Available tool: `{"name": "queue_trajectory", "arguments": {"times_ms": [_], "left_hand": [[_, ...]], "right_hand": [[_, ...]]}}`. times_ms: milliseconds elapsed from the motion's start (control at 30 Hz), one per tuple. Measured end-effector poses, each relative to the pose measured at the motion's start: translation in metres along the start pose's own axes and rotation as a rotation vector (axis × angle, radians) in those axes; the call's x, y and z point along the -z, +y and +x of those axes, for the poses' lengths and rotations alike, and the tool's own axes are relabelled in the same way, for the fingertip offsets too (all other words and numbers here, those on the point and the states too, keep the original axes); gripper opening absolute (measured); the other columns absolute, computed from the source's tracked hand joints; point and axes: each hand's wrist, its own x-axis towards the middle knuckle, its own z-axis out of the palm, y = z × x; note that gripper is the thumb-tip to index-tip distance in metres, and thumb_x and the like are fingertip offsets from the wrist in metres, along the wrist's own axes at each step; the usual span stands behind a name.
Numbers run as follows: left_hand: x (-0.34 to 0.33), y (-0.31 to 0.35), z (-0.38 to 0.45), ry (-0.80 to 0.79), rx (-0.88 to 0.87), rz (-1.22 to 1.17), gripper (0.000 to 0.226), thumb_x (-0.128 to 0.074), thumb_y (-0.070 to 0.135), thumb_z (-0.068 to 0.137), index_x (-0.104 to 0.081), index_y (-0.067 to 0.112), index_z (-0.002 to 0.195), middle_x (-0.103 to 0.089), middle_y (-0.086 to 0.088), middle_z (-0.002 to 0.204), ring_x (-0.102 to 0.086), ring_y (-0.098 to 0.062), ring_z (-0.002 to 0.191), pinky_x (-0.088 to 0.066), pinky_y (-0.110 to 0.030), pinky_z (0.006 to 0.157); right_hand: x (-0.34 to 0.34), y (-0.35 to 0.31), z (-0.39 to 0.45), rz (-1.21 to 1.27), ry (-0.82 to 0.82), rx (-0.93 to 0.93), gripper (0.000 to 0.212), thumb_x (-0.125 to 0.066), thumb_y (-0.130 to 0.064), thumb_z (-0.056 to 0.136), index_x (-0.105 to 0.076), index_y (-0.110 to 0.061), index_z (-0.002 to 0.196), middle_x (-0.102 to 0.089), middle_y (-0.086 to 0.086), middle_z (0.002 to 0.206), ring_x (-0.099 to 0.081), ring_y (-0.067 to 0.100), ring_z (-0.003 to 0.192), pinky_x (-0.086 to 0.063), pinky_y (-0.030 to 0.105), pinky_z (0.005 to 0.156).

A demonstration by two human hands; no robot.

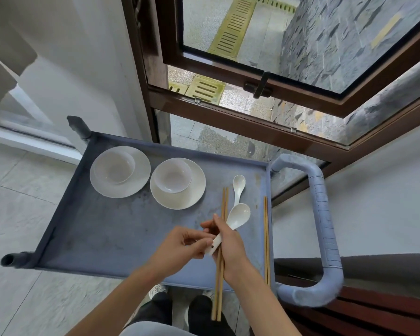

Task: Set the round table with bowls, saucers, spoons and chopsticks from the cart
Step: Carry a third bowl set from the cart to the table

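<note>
On the grey cart tray (102, 229) stand two white saucers, each with a bowl on it: the left bowl (114, 169) on its saucer (141, 173), the right bowl (173, 175) on its saucer (194, 192). A white spoon (238, 187) and a pair of wooden chopsticks (266, 238) lie at the tray's right side. My right hand (230, 248) holds another pair of chopsticks (218, 292) together with a white spoon (238, 218). My left hand (182, 246) pinches that spoon's handle end.
The cart has a blue padded handle (325, 214) on the right. A brown-framed window (264, 103) stands open behind the cart. White wall at left, tiled floor (15, 214) below, a dark wooden ledge (374, 306) at lower right. My feet are under the tray's near edge.
</note>
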Motion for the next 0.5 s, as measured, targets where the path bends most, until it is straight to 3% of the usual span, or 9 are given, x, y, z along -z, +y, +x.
{"name": "queue_trajectory", "arguments": {"times_ms": [133,233,300,367,433,500], "left_hand": [[0.036,-0.021,0.023,0.338,0.124,-0.085,0.025,-0.065,0.027,0.101,-0.083,0.018,0.086,-0.080,-0.001,0.087,-0.069,-0.013,0.078,-0.060,-0.026,0.074],[0.072,-0.036,0.048,0.576,0.180,-0.098,0.023,-0.061,0.022,0.102,-0.069,0.009,0.085,-0.064,-0.003,0.077,-0.056,-0.021,0.075,-0.051,-0.034,0.069],[0.092,-0.038,0.064,0.614,0.220,-0.048,0.021,-0.059,0.028,0.100,-0.060,0.013,0.085,-0.053,-0.002,0.076,-0.050,-0.021,0.075,-0.046,-0.032,0.065],[0.108,-0.036,0.078,0.622,0.246,-0.038,0.023,-0.059,0.033,0.099,-0.057,0.013,0.087,-0.055,-0.003,0.082,-0.051,-0.020,0.080,-0.045,-0.036,0.070],[0.118,-0.035,0.090,0.621,0.242,-0.015,0.027,-0.061,0.036,0.098,-0.052,0.012,0.089,-0.053,-0.005,0.088,-0.050,-0.021,0.084,-0.041,-0.039,0.073],[0.123,-0.036,0.101,0.618,0.223,-0.022,0.033,-0.062,0.038,0.098,-0.054,0.008,0.087,-0.053,-0.005,0.086,-0.049,-0.022,0.083,-0.043,-0.042,0.073]], "right_hand": [[-0.009,-0.006,0.027,0.132,0.004,0.002,0.038,-0.058,-0.033,0.104,-0.075,-0.002,0.089,-0.071,0.010,0.078,-0.064,0.015,0.064,-0.055,0.026,0.062],[-0.012,-0.019,0.060,0.072,0.055,0.016,0.027,-0.056,-0.025,0.107,-0.075,-0.008,0.098,-0.074,0.007,0.093,-0.057,0.010,0.055,-0.048,0.020,0.047],[-0.014,-0.029,0.085,-0.057,0.124,0.020,0.023,-0.054,-0.019,0.106,-0.076,-0.016,0.100,-0.071,0.003,0.102,-0.044,0.006,0.046,-0.036,0.018,0.040],[-0.018,-0.038,0.107,-0.191,0.209,0.008,0.016,-0.060,-0.018,0.101,-0.075,-0.023,0.101,-0.067,0.001,0.103,-0.037,0.006,0.045,-0.031,0.018,0.039],[-0.024,-0.044,0.124,-0.316,0.282,-0.004,0.008,-0.071,-0.032,0.092,-0.072,-0.026,0.097,-0.067,0.002,0.100,-0.038,0.010,0.047,-0.031,0.022,0.042],[-0.029,-0.046,0.138,-0.400,0.312,-0.015,0.031,-0.080,-0.051,0.081,-0.072,-0.024,0.094,-0.068,0.004,0.092,-0.043,0.014,0.050,-0.034,0.023,0.046]]}}
